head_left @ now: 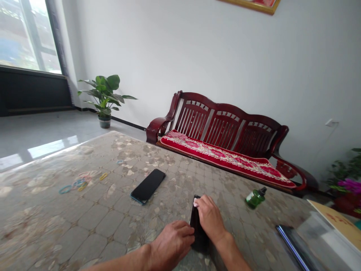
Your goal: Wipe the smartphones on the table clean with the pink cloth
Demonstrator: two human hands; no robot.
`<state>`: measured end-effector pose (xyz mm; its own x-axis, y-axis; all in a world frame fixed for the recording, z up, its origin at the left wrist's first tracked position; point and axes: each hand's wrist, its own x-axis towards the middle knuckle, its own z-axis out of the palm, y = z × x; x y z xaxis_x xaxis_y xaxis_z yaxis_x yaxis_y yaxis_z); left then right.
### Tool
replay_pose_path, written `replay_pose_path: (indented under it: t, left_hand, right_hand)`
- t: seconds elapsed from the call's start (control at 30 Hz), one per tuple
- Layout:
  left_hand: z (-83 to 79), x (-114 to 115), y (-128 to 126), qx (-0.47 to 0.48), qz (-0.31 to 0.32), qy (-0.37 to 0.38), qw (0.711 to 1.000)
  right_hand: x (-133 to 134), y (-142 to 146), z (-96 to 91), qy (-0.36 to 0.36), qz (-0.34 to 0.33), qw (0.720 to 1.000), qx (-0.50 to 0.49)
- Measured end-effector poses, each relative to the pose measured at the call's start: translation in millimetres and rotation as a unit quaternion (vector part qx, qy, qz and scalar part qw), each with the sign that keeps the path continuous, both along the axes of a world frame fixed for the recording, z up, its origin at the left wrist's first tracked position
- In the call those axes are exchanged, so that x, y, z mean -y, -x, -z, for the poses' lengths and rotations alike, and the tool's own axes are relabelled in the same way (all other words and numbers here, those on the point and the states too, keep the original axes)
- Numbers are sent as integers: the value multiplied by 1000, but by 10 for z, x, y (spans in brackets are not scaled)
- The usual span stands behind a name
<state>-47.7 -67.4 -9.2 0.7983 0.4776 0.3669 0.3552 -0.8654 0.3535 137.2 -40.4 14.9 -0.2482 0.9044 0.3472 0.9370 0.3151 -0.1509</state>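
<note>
A black smartphone (200, 241) is at the near middle of the patterned tabletop, partly hidden by my hands. My left hand (175, 239) is closed at its left edge, fingers curled against its side. Over the upper end of the phone, my right hand (210, 214) pinches a small white wad (195, 202), which looks like tissue or cloth, against the screen. A second smartphone (148, 186) lies flat, dark screen up, farther off to the left. Beyond my right hand stands a green bottle (255, 198) with a black top.
Several coloured rubber bands (80, 183) lie on the left of the table (96, 222). At the right are a dark, blue-edged flat object (293, 244) and a tan-and-white box (338, 233). Behind the table stands a red wooden bench (225, 124); a potted plant (105, 98) is at the back left.
</note>
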Motion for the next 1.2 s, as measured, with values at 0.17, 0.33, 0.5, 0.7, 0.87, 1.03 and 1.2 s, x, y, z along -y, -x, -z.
replay_pose_path:
  t: [0.17, 0.33, 0.5, 0.7, 0.87, 1.03, 1.2]
  left_hand:
    - [8, 2, -15, 19, 1, -8, 1000]
    - [10, 2, -23, 26, -1, -22, 999]
    - [21, -9, -9, 21, 6, -16, 1000]
    - [28, -9, -29, 30, 2, -18, 999]
    - [8, 2, -24, 28, -2, -16, 999]
    - [6, 2, -1, 27, 1, -4, 1000]
    - [27, -2, -19, 22, 0, -7, 1000]
  right_hand:
    - [199, 11, 25, 10, -39, 999, -4]
    - [210, 13, 26, 28, -51, 998, -9]
    - [18, 37, 26, 10, -16, 1000, -19]
    - [273, 72, 2, 22, -51, 998, -9]
    - [292, 45, -20, 19, -55, 998, -4]
    - [125, -1, 8, -8, -11, 1000, -13]
    - [340, -13, 11, 29, -45, 998, -18]
